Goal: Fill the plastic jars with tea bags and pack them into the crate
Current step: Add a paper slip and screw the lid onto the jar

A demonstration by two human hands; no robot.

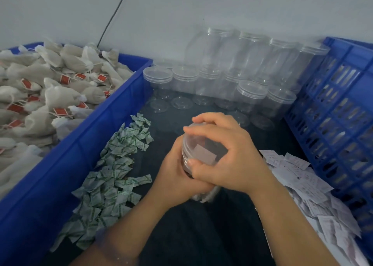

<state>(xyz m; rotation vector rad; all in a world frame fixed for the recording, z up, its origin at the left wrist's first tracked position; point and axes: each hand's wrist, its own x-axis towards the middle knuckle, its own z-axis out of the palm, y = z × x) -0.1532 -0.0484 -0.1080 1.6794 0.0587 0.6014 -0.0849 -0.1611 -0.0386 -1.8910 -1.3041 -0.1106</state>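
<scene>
Blue plastic walled the bin (pixel 121 96) on the left, heaped with tea bags (pixel 50 88), its near end cut off. Green-and-white sachets (pixel 113 165) lay just beside it on the dark table (pixel 201 235). My left hand (pixel 175 173) gripped the jar (pixel 203 152) from below, its fingers mostly hidden. My right hand (pixel 232 154) curled over the lid, covering the rim. The contents were hard to make out. Empty jars (pixel 222 80) stood far behind. White slips (pixel 302 185) lay to the right against the slatted crate (pixel 339 114), whose inside I couldn't see.
</scene>
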